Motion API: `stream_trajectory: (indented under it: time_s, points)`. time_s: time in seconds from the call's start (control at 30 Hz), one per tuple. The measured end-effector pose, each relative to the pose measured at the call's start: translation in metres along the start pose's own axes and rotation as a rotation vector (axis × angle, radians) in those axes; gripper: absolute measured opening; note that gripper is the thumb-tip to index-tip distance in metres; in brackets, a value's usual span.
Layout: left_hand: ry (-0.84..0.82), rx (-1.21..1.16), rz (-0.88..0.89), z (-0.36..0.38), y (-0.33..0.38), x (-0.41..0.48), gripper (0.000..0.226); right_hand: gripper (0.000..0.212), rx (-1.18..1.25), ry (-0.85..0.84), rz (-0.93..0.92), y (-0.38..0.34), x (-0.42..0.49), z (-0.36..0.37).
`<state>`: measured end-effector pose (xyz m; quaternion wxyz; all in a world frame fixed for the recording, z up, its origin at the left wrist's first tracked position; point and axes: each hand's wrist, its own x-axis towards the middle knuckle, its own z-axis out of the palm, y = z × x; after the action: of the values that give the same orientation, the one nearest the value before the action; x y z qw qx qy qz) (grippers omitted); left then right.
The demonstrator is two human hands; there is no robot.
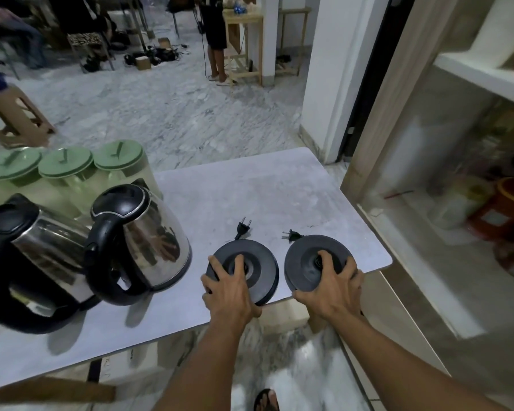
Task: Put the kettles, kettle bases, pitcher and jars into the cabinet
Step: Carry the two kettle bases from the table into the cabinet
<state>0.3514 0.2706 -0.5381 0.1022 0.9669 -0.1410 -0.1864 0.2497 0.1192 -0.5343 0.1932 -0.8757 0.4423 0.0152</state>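
Note:
Two round black kettle bases lie at the near right edge of the grey table point(279, 188). My left hand point(230, 287) grips the left kettle base point(261, 262). My right hand point(331, 283) grips the right kettle base point(306, 259), which is tilted up off the table. Each base has a short cord with a plug lying beyond it. Two steel kettles with black handles stand to the left, one point(149, 235) near the bases and one point(33, 262) at the left edge. Three jars with green lids point(118, 154) stand behind the kettles.
The open cabinet point(445, 179) stands at the right, with white shelves and a red stool point(505, 203) and other items low inside. A person point(215, 34) stands far across the marble floor. A wooden stool point(15, 117) sits at the left.

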Motion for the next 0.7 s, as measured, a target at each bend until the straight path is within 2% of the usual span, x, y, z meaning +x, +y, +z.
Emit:
stream_trajectory:
  time_s: [0.17, 0.5, 0.7]
  points:
    - [0.038, -0.055, 0.059, -0.016, 0.004, -0.014, 0.113, 0.101, 0.011, 0.026, -0.003, -0.007, -0.009, -0.018]
    - [0.250, 0.129, 0.293, -0.121, 0.031, -0.079, 0.099, 0.101, 0.089, 0.247, -0.037, -0.016, -0.059, -0.122]
    - [0.358, 0.206, 0.596, -0.188, 0.084, -0.118, 0.102, 0.101, 0.102, 0.471, 0.072, 0.001, -0.110, -0.221]
